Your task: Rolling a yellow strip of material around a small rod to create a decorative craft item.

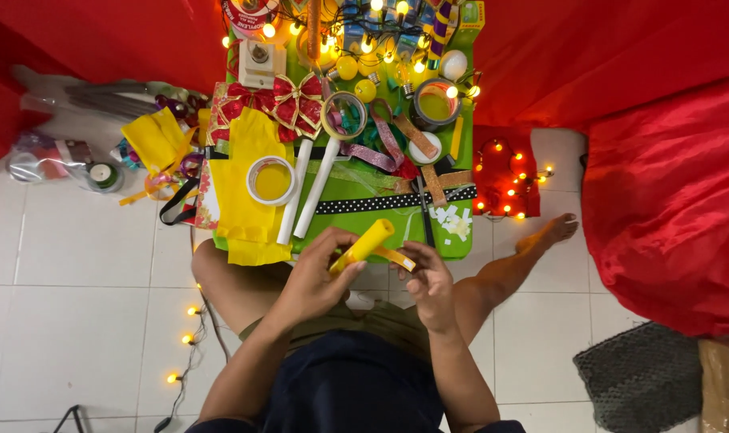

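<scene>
My left hand [316, 277] grips a rolled yellow paper tube [364, 242], held tilted just in front of the green table [460, 160]. A gold ribbon strip [396, 258] runs off the tube's lower part to my right hand [428, 281], whose fingers pinch its free end. Both hands hover above my lap, near the table's front edge. Two white paper rolls [308, 188] lie on the table just beyond my hands.
The table holds yellow paper sheets [248, 184], a tape ring [271, 180], red bows [280, 100], a dotted black ribbon [396, 200], bulbs and lit string lights. Red cloth [669, 200] hangs right. More lights [189, 337] trail on the tiled floor left. A grey mat [641, 377] lies at lower right.
</scene>
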